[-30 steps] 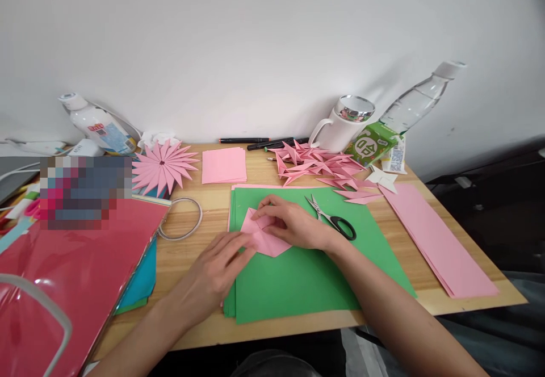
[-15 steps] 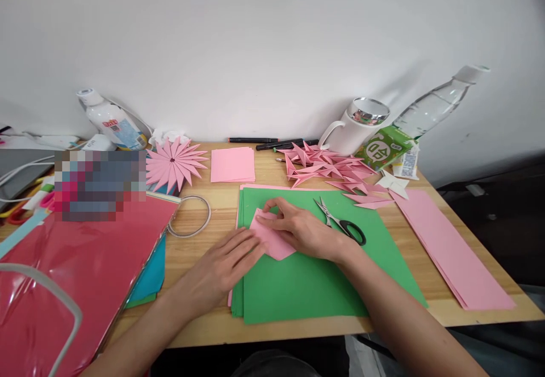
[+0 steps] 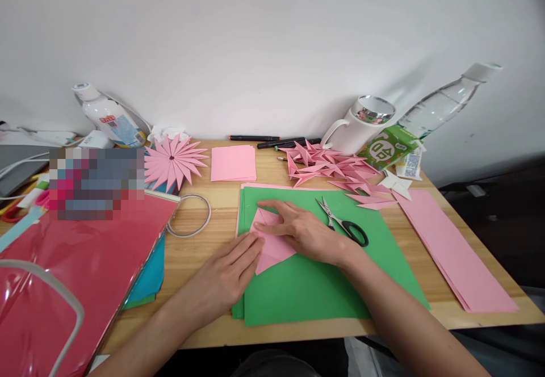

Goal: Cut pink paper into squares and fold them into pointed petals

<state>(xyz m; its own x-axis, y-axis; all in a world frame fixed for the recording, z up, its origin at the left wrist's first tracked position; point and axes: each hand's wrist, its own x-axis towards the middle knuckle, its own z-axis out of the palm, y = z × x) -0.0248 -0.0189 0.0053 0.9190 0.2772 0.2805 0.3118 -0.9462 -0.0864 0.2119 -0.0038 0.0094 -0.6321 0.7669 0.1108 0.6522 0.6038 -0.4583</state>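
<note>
A small pink paper piece (image 3: pixel 272 247), partly folded, lies on a stack of green sheets (image 3: pixel 323 286) in the middle of the wooden table. My right hand (image 3: pixel 302 229) lies flat over its upper part, fingers stretched out and pressing the paper down. My left hand (image 3: pixel 227 272) rests flat beside it, its fingertips touching the paper's left edge. Both hands are open and flat; neither grips anything.
Scissors (image 3: pixel 344 225) lie on the green sheets just right of my right hand. Behind are folded pink pieces (image 3: pixel 327 168), a pink square stack (image 3: pixel 233 163), a pink paper flower (image 3: pixel 172 161), markers, a white mug (image 3: pixel 357 124), bottles. Pink strips (image 3: pixel 451 246) lie right; red sheet (image 3: pixel 76 263) and tape ring (image 3: pixel 189 215) left.
My right hand's fingers have flattened onto the pink paper, and a flap now lies folded down. My left hand has slid a little along the paper's left edge. The view shifted slightly.
</note>
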